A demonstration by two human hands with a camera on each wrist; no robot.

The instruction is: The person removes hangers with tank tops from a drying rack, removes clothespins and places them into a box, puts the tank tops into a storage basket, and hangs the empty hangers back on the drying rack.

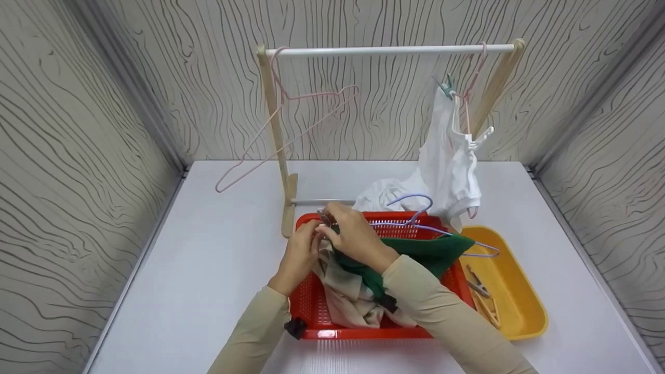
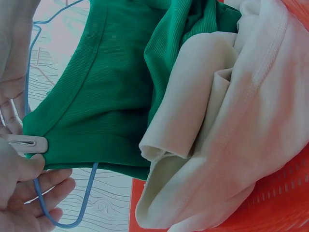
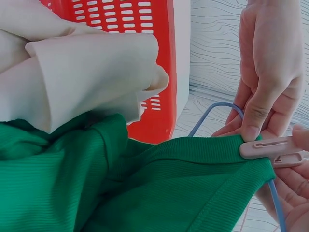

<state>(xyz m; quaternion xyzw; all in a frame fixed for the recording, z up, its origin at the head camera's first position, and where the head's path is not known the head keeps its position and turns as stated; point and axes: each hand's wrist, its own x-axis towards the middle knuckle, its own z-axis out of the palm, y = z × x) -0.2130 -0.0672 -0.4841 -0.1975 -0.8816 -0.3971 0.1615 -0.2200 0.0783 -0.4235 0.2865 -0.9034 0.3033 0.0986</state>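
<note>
Both hands meet at the left end of a green ribbed garment (image 1: 423, 252) that is draped on a blue hanger (image 1: 415, 224). My left hand (image 1: 298, 254) pinches the garment's edge against the hanger's end, its thumb on the fabric in the right wrist view. With thumb and fingers, my right hand (image 1: 358, 236) holds a pale pink clothespin (image 3: 265, 148), whose jaws straddle the green edge. Beneath lies a beige garment (image 2: 193, 96) in a red basket (image 1: 363, 334). The right hand's fingertips are partly hidden in the head view.
A rack with a white rail (image 1: 389, 51) stands behind, bearing a pink hanger (image 1: 311, 95) and a white garment (image 1: 441, 150) clipped to another hanger. A yellow tray (image 1: 535, 311) with several clothespins (image 1: 486, 301) sits right of the basket. Black clips (image 1: 295, 327) are at the basket's front.
</note>
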